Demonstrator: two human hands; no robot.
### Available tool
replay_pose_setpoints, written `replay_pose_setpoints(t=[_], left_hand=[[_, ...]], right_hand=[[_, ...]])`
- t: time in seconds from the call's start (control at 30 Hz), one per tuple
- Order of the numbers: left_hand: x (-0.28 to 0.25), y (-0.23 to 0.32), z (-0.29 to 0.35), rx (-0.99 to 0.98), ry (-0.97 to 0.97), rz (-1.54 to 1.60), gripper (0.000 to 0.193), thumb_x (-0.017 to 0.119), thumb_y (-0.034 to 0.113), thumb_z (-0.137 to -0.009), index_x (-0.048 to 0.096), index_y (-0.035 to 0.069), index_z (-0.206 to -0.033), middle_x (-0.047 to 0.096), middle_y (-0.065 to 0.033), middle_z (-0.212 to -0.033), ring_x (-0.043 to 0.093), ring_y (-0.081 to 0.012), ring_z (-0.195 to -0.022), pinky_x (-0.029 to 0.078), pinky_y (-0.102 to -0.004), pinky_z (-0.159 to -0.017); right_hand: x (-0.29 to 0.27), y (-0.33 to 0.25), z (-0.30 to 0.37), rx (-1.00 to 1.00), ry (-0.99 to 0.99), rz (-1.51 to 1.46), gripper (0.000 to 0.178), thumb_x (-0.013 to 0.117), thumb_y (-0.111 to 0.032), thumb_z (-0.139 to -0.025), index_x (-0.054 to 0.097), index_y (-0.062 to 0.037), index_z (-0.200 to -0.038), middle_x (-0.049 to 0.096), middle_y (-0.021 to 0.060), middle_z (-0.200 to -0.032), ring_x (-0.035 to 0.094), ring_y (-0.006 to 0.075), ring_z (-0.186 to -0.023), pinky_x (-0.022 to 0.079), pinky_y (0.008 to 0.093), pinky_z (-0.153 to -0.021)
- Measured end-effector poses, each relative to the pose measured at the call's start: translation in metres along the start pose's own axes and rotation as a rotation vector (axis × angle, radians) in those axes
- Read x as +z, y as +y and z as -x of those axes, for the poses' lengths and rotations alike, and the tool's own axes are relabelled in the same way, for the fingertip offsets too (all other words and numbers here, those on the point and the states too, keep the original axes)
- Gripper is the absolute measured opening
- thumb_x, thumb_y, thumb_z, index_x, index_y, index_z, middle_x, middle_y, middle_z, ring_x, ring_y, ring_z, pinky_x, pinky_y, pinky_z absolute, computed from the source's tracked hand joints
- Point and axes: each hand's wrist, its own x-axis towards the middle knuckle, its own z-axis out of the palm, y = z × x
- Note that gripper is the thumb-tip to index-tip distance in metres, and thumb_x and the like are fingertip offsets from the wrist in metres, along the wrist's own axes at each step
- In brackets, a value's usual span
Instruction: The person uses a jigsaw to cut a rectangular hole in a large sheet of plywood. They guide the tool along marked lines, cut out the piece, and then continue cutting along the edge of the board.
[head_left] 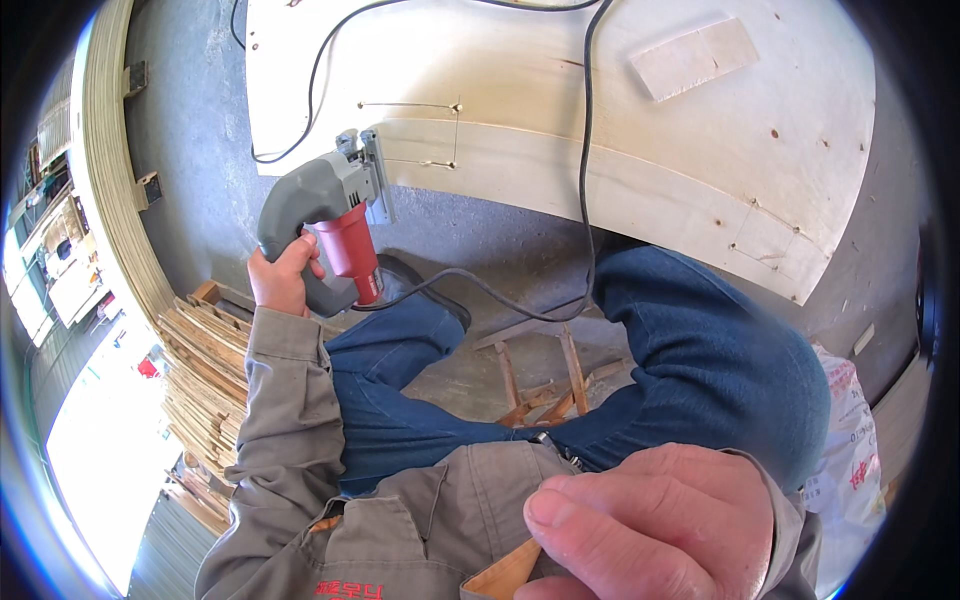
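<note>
My left hand [281,277] is closed round the grey handle of a red and grey corded jigsaw [347,250]. The saw is tilted, its metal base plate [377,175] at the near left edge of a pale plywood sheet [500,75]. Thin lines with small holes at their corners mark the sheet beside the saw, and dotted marks show near its right corner. Close to my chest, my right hand [660,515] is closed, thumb and fingers together, beside a tan-orange edge [503,570] of my jacket. Anything inside its fingers is hidden.
A black cord [587,130] crosses the sheet and loops over my legs. A rectangular wood offcut [695,58] lies on the sheet. Stacked boards [110,170] and wood strips [205,370] stand left. Between my knees is a small wooden frame [545,385]; a white printed sack [845,430] sits right.
</note>
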Motion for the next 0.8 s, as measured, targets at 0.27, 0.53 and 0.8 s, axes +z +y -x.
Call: replay_pose_setpoints(t=[0.27,0.53,0.8], left_hand=[[-0.001,-0.001,-0.002,0.008,-0.003,-0.023,0.018,0.071,0.011,-0.088,0.067,-0.002,-0.1,0.064,-0.0076,-0.076,0.059,-0.0151,-0.056,0.049,-0.0302,-0.052],[0.0,0.001,-0.002,0.008,-0.002,-0.028,0.018,0.071,0.012,-0.088,0.067,-0.001,-0.1,0.063,-0.0074,-0.076,0.059,-0.0147,-0.056,0.049,-0.0301,-0.053],[0.005,0.007,-0.002,0.011,0.02,0.019,0.016,0.072,0.009,-0.085,0.069,-0.004,-0.094,0.065,-0.0096,-0.074,0.058,-0.0157,-0.054,0.045,-0.0294,-0.052]], right_hand=[[0.001,0.002,-0.001,-0.014,0.048,-0.016,0.043,0.075,-0.006,-0.081,0.064,0.0126,-0.119,0.072,0.0201,-0.089,0.069,0.025,-0.067,0.057,0.0309,-0.054],[-0.015,-0.005,-0.021,0.047,-0.1,-0.012,0.045,0.076,-0.005,-0.08,0.064,0.0124,-0.119,0.072,0.02,-0.089,0.069,0.0251,-0.066,0.057,0.0309,-0.054],[-0.003,0.004,0.0,-0.018,0.017,-0.006,0.044,0.075,-0.006,-0.081,0.065,0.0124,-0.119,0.072,0.02,-0.089,0.069,0.0249,-0.066,0.056,0.0311,-0.053]])
